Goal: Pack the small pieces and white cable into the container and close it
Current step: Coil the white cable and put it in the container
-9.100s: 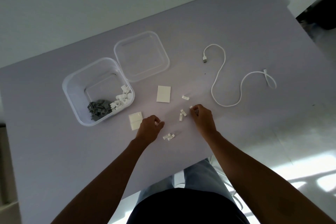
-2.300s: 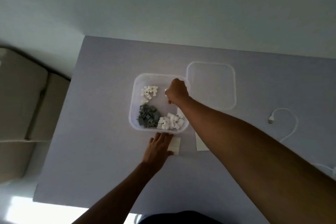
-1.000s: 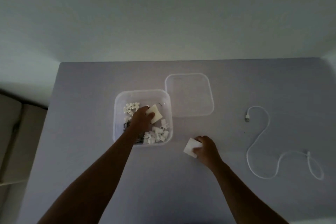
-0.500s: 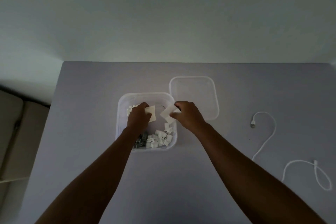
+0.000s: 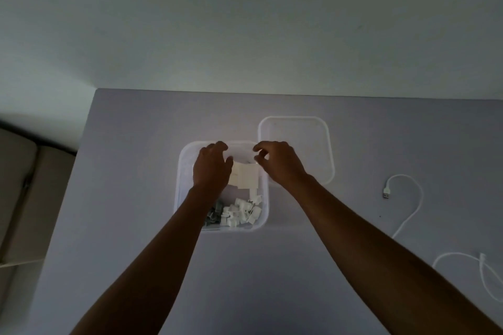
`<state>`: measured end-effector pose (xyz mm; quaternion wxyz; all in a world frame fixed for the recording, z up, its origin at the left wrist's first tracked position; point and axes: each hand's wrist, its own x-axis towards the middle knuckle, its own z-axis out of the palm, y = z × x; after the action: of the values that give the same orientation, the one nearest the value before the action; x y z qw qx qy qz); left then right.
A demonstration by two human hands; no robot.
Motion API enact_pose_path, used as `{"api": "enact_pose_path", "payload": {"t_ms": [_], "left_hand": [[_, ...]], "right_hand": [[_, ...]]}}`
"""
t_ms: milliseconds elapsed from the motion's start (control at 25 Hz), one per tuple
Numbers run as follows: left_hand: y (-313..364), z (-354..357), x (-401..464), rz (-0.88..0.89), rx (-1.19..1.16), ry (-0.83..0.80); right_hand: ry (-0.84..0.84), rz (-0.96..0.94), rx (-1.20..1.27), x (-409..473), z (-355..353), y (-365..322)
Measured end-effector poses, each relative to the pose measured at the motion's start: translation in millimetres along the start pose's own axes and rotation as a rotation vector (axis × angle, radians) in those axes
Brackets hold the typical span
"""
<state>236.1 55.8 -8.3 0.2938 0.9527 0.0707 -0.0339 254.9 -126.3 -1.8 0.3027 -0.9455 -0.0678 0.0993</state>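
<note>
Head view showed both hands over the clear container (image 5: 183,171): left hand (image 5: 211,168) and right hand (image 5: 280,164) loosely curled, gripping nothing, above white squares (image 5: 245,177). Lid (image 5: 326,149) and white cable (image 5: 408,215) lay on the tabletop (image 5: 136,171).

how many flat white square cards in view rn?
2, both in the container, overlapping between the left hand and right hand: one leftward, one rightward. More may be hidden under the hands.
</note>
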Motion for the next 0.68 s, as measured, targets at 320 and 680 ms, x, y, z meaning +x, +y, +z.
{"api": "enact_pose_path", "payload": {"t_ms": [320,680], "left_hand": [[96.4,29.5,-7.0,0.186,-0.384,-0.047],[114.5,105.9,-67.2,0.076,-0.177,-0.387]], "right_hand": [[0.377,0.594,0.023,-53.7,-14.5,121.5],[0.419,0.678,0.250,-93.7,-6.5,159.8]]}}
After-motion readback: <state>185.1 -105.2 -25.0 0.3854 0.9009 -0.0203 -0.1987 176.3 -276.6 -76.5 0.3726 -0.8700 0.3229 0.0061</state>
